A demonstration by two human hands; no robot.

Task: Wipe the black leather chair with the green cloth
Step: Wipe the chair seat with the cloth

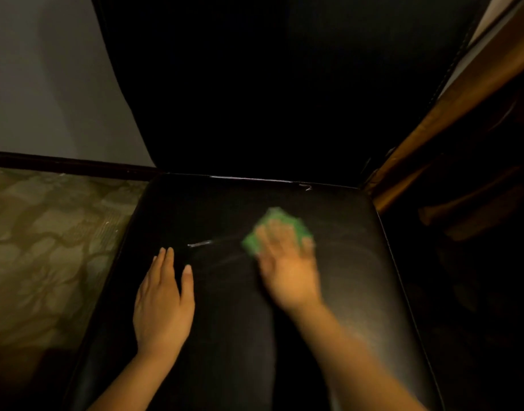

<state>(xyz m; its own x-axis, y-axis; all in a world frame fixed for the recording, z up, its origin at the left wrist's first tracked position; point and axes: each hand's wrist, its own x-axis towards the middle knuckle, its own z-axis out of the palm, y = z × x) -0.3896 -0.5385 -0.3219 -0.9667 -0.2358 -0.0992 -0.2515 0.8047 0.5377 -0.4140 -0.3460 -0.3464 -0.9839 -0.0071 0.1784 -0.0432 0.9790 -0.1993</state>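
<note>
Your crumpled green cloth [274,229] sits on the seat of the black leather chair [343,277], right of centre and toward the backrest. Your right hand [287,268] is pressed flat on top of it, fingers spread, all motion-blurred. Your left hand [162,301] lies open, palm down on the seat's left side, holding nothing. Patterned olive carpet [47,247] is off to the left.
</note>
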